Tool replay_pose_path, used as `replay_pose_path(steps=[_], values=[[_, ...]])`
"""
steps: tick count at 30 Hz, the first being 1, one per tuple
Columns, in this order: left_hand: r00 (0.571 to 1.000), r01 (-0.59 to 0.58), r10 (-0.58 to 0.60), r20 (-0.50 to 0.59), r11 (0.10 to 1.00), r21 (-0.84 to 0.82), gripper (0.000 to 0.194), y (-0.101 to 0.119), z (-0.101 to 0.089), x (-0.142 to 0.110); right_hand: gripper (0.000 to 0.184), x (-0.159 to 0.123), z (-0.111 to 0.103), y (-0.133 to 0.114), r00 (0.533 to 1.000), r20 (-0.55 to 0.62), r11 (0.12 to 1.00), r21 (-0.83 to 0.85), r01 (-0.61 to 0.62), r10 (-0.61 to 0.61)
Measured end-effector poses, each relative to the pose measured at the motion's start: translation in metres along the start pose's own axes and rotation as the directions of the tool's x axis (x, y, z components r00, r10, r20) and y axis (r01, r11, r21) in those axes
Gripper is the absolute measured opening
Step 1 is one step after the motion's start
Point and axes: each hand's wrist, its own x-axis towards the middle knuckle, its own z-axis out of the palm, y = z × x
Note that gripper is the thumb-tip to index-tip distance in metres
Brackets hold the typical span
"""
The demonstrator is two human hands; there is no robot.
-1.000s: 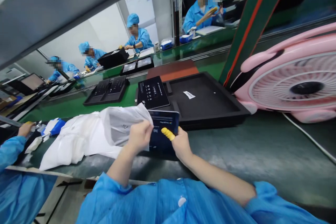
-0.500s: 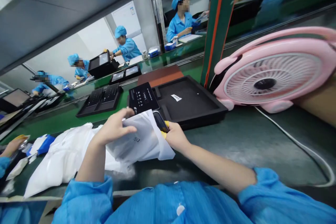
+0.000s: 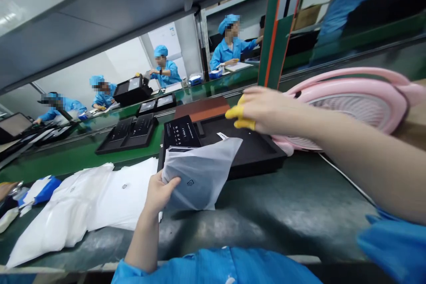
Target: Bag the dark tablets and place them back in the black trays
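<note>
Translucent white bag [image 3: 203, 177] tilted in front of the near side of a black tray [image 3: 262, 162], with its upper edge overlapping the tray in view. Contact between bag and bench [image 3: 266, 213]: cannot be told. Green bench surface between bag and near edge, extending right towards the pink fan [image 3: 353, 102]. Right edge of tray close to fan base. Stack of white bags [image 3: 126, 191] to the left of the held bag, well inside left-hand reach.

Left hand [image 3: 158, 191] closed on the bag's left edge, with thumb on the front face. Right hand [image 3: 258, 108] raised over the far part of the tray, with yellow finger covers [image 3: 240, 111] on; fingers partly spread, slightly bent, with nothing visible in grasp.

Triangular recycling mark on the held bag; similar mark on the stack. White print and small icons on the dark panel [image 3: 181, 131]; too small to read reliably. White label [image 3: 222, 136] inside tray, lettering illegible.

Inside bag: dark flat device [image 3: 179, 149], top edge showing at the mouth. At left of tray: dark panel, tilted. In second tray [image 3: 126, 144]: two printed dark panels, side by side.
</note>
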Motion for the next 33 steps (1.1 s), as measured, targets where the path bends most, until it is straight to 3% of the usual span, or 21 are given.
replay_pose_path(steps=[2,4,7,8,10,12,14,18,21,23,26,27,30,33], values=[[1.000,0.004,-0.005,-0.013,0.999,-0.046,0.037,-0.001,0.009,-0.002,0.038,0.014,-0.007,-0.014,0.993,-0.070,0.982,0.170,-0.084,0.097],[1.000,-0.003,0.005,0.030,0.998,-0.070,0.035,0.000,0.016,-0.002,0.048,0.028,-0.001,-0.041,0.989,-0.016,0.923,0.362,-0.130,0.146],[0.994,-0.019,0.027,0.110,0.997,-0.072,0.034,0.000,0.021,0.000,0.033,0.052,0.016,-0.072,0.987,0.115,0.807,0.569,-0.160,0.114],[0.992,-0.018,0.026,0.122,0.998,-0.062,0.034,0.000,0.021,0.001,0.025,0.060,0.018,-0.074,0.988,0.104,0.756,0.636,-0.156,0.117],[0.992,-0.001,0.005,0.125,0.999,-0.035,0.034,-0.002,0.021,0.004,0.017,0.073,0.014,-0.067,0.978,-0.056,0.628,0.774,-0.084,0.200],[0.994,0.020,-0.018,0.106,1.000,-0.014,0.036,-0.005,0.019,0.007,0.018,0.078,0.007,-0.051,0.897,-0.274,0.517,0.854,0.061,0.346],[0.996,0.029,-0.028,0.079,0.999,-0.018,0.038,-0.008,0.019,0.011,0.023,0.076,0.007,-0.038,0.825,-0.364,0.484,0.866,0.129,0.433],[0.996,0.022,-0.018,0.083,0.998,-0.053,0.042,-0.010,0.023,0.015,0.025,0.063,0.033,-0.031,0.854,-0.253,0.497,0.868,-0.007,0.454],[0.992,0.015,-0.008,0.122,0.998,-0.056,0.043,-0.009,0.027,0.016,0.023,0.061,0.031,-0.018,0.825,-0.272,0.503,0.864,-0.018,0.496],[0.991,0.015,-0.007,0.137,0.998,-0.056,0.042,-0.007,0.029,0.021,0.021,0.061,0.010,-0.004,0.724,-0.394,0.515,0.855,0.063,0.566],[0.997,0.032,-0.026,0.077,0.996,-0.085,0.039,0.000,0.033,0.045,0.021,0.046,-0.017,0.005,0.504,-0.586,0.585,0.791,0.182,0.635],[0.998,0.046,-0.041,0.040,0.992,-0.117,0.037,0.004,0.037,0.057,0.021,0.037,-0.017,0.002,0.470,-0.615,0.615,0.769,0.178,0.633],[0.994,0.097,-0.104,-0.017,0.962,-0.257,0.034,0.016,0.063,0.103,0.023,0.002,0.015,-0.019,0.462,-0.651,0.703,0.707,0.079,0.602],[0.988,0.154,-0.154,0.017,0.958,-0.241,0.035,0.017,0.107,0.144,0.020,-0.036,0.079,-0.031,0.410,-0.672,0.760,0.644,-0.087,0.617]])
